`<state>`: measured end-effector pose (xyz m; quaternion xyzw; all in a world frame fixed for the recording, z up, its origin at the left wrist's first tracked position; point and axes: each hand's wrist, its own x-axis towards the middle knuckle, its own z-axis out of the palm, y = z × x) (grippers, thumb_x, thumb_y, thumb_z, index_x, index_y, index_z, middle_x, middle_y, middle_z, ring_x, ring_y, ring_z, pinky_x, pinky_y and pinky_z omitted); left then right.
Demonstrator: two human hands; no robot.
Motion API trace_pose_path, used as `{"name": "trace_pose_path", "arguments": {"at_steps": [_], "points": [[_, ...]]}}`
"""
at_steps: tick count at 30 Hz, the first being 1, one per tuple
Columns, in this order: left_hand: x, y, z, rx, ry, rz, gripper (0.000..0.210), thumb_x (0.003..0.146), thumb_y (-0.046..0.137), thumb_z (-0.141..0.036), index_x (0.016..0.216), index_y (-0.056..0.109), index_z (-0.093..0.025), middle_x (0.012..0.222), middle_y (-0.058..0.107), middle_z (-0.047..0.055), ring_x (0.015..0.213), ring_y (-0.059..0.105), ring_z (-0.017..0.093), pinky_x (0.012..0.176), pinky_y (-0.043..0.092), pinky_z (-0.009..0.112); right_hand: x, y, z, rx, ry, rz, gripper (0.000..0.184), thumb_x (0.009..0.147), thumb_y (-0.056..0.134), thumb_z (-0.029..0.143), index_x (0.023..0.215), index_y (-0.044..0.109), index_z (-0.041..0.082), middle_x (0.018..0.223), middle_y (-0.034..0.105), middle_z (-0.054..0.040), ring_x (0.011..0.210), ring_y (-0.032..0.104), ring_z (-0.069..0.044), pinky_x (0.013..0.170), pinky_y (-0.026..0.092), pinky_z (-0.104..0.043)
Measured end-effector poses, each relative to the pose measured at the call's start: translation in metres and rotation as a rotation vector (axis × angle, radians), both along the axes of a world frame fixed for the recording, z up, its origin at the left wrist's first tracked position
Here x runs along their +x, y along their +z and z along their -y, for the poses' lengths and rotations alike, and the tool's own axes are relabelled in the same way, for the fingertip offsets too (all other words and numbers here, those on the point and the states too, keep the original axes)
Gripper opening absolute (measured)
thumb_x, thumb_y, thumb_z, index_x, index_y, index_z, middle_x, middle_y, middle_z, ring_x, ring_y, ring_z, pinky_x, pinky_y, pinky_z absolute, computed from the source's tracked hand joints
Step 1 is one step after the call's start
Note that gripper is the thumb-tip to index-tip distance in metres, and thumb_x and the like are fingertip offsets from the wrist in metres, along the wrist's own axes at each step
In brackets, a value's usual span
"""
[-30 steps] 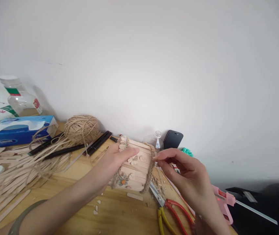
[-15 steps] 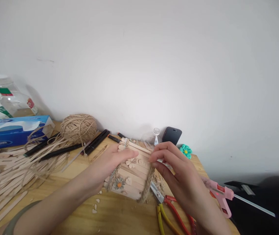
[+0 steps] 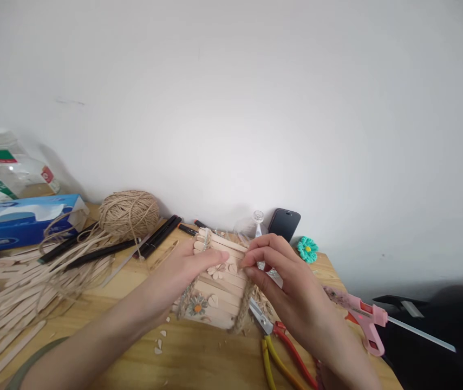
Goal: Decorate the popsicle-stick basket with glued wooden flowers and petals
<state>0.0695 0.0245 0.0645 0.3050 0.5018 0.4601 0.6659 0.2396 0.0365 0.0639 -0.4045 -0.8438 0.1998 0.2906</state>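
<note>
A panel of pale craft sticks [image 3: 221, 295] is tilted up above the table, edged with braided twine [image 3: 242, 309] and decorated with wooden petals and a grey flower with an orange centre [image 3: 197, 305]. My left hand [image 3: 193, 265] grips its left side, thumb lying across the front. At the upper right edge, the thumb and fingertips of my right hand [image 3: 275, 265] are pinched together against the panel near the twine; anything small between them is hidden. Pliers with red and yellow handles [image 3: 266, 327] lie just below the right hand.
Left of my hands are a twine ball [image 3: 129, 214], loose craft sticks [image 3: 15, 309], black markers [image 3: 160, 235] and a blue tissue box [image 3: 24, 222]. A phone [image 3: 284, 223] leans on the wall beside a teal flower [image 3: 307, 249]. A pink glue gun [image 3: 367, 317] sits at the right edge.
My right fingertips have shifted slightly left along the panel's upper right edge. My left hand keeps its grip on the panel, and the whole view has moved a little.
</note>
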Motion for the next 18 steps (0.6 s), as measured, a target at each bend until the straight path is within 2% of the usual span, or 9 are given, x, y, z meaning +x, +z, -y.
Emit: {"name": "trace_pose_path", "arguments": {"at_steps": [6,9,11,14,18], "points": [[0.0024,-0.001,0.0006,0.052,0.001,0.02,0.012,0.065,0.068,-0.024,0.074,0.071,-0.017,0.059,0.07,0.002,0.054,0.062,0.019,0.056,0.046,0.026,-0.0042,0.0012,0.0015,0.053,-0.025,-0.006,0.013,0.085,0.048,0.012,0.081,0.056,0.021,0.093,0.054,-0.0052,0.088,0.054,-0.018,0.075,0.046,-0.031],[0.0033,-0.0002,0.0012,0.045,0.059,0.057,0.003,0.061,0.071,-0.019,0.063,0.069,-0.019,0.055,0.068,-0.002,0.052,0.061,0.017,0.053,0.045,0.024,-0.0043,0.0015,0.0024,0.046,-0.023,-0.024,0.012,0.086,0.049,0.013,0.082,0.056,0.021,0.095,0.054,-0.0054,0.09,0.053,-0.018,0.075,0.046,-0.03],[0.0034,0.0002,0.0013,0.032,0.092,0.079,0.006,0.059,0.073,-0.017,0.058,0.067,-0.019,0.052,0.066,-0.004,0.05,0.059,0.015,0.049,0.043,0.022,-0.0035,0.0023,0.0028,0.03,-0.021,-0.056,0.01,0.087,0.049,0.014,0.086,0.056,0.022,0.097,0.053,-0.0047,0.09,0.053,-0.018,0.076,0.046,-0.029],[0.0026,0.0,0.0013,0.043,0.068,0.088,0.006,0.06,0.073,-0.02,0.059,0.067,-0.018,0.051,0.065,-0.003,0.05,0.059,0.014,0.049,0.043,0.021,-0.003,0.0046,0.0038,0.036,-0.046,-0.125,0.01,0.087,0.05,0.014,0.087,0.056,0.023,0.095,0.052,-0.0026,0.086,0.053,-0.015,0.074,0.045,-0.026],[0.0018,0.0005,0.0021,0.074,0.076,0.077,0.006,0.061,0.072,-0.022,0.063,0.068,-0.019,0.05,0.065,-0.003,0.052,0.058,0.014,0.049,0.044,0.021,-0.0063,0.0059,0.007,0.124,-0.063,-0.163,0.013,0.084,0.053,0.011,0.082,0.057,0.023,0.092,0.052,-0.0013,0.085,0.054,-0.014,0.072,0.044,-0.024]]}}
